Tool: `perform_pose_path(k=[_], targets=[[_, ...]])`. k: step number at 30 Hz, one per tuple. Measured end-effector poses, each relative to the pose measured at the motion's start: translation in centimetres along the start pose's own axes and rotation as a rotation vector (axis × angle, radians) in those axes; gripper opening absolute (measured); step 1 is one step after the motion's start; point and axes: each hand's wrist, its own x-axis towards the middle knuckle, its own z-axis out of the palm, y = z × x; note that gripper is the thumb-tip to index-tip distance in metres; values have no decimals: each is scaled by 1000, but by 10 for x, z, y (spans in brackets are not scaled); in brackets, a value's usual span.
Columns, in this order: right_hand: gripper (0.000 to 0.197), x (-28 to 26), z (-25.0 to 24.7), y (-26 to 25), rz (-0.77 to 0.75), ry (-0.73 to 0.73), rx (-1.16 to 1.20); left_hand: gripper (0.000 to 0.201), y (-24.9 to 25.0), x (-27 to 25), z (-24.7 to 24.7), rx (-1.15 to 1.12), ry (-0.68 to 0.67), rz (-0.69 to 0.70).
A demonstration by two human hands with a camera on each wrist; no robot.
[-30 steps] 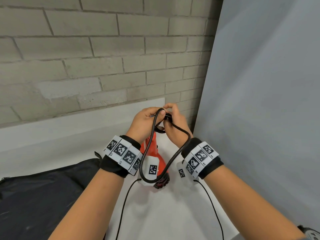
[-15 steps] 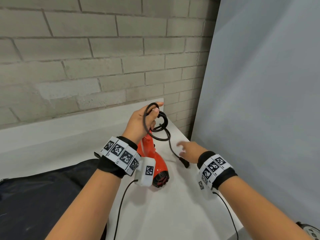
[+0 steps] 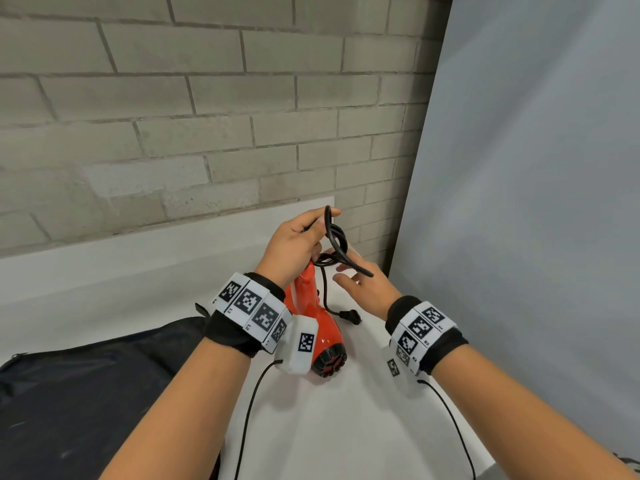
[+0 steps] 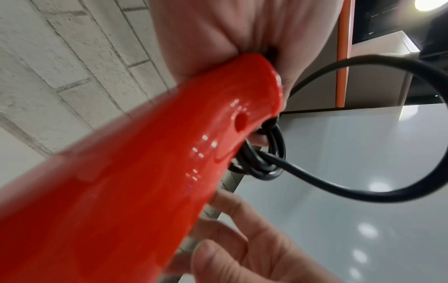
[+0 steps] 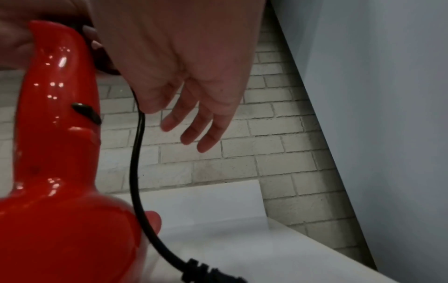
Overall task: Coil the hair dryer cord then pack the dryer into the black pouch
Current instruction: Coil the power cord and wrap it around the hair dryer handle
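The red hair dryer (image 3: pixel 325 336) stands nozzle-down on the white table (image 3: pixel 346 427), its handle pointing up. My left hand (image 3: pixel 320 233) grips the top of the handle together with several small loops of the black cord (image 3: pixel 337 242). The cord's free end hangs down to the plug (image 3: pixel 349 317), which lies on the table beside the dryer. My right hand (image 3: pixel 346 275) hovers just right of the handle with its fingers straight, and the cord crosses over them. In the left wrist view the loops (image 4: pixel 261 162) bunch at the end of the handle (image 4: pixel 145 172). The black pouch (image 3: pixel 86 393) lies at the lower left.
A grey brick wall (image 3: pixel 207 116) rises behind the table, and a pale grey panel (image 3: pixel 536 202) closes off the right side. Thin black wires (image 3: pixel 249 410) run from my wrist cameras across the table. The table's far right corner (image 3: pixel 377 268) lies just beyond my right hand.
My right hand left the coil, dropped toward the plug on the table, then rose again to the cord below the coil. The long hanging loop is gone. My left hand kept its grip.
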Motion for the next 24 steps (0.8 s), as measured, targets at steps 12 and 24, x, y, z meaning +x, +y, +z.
perform_pose_path(k=[12, 24], targets=[[21, 16, 2, 16, 219, 107, -104, 25, 1, -2, -6, 20, 9, 24], [43, -2, -7, 11, -80, -137, -215, 23, -1, -5, -15, 20, 42, 55]])
